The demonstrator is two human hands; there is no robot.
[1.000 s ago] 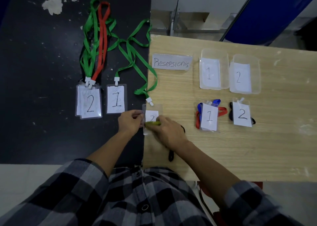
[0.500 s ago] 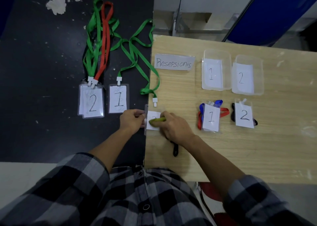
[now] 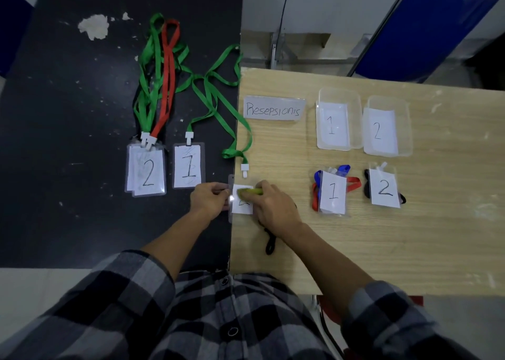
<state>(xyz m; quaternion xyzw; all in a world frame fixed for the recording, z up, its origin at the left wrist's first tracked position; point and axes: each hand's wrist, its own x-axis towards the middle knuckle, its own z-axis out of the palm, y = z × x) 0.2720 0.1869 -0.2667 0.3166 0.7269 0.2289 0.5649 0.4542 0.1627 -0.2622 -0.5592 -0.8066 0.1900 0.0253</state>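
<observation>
Left hand point(image 3: 209, 200) pinches the left edge of a clear badge holder point(image 3: 242, 207), pinning it at the seam where the black surface point(image 3: 68, 108) meets the wooden table point(image 3: 355, 250). Right hand point(image 3: 273, 206) is curled round a small yellow-green object point(image 3: 250, 191) laid across the top of the card inside. Cannot tell if it is a marker or a cloth. The card's number is mostly covered; looks like a 2.

Head view, progress:
- The green lanyard point(image 3: 218, 105) lies loose, its white clip point(image 3: 244, 168) just above the holder and not touching it — this badge appears unclipped already.
- Two badges on the wood, a 1 point(image 3: 332, 193) and a 2 point(image 3: 384, 189), sit with straps bundled behind them. Probably finished.
- Two clear trays, 1 point(image 3: 337, 119) and 2 point(image 3: 386, 126), hold only their paper labels — nothing filed yet, by the look of it.
- On the black side, a stack marked 2 point(image 3: 146, 171) and a single 1 point(image 3: 189, 165) have lanyards attached. Likely waiting.

Judgement: roughly midway; one in hand, at least two to go.
</observation>
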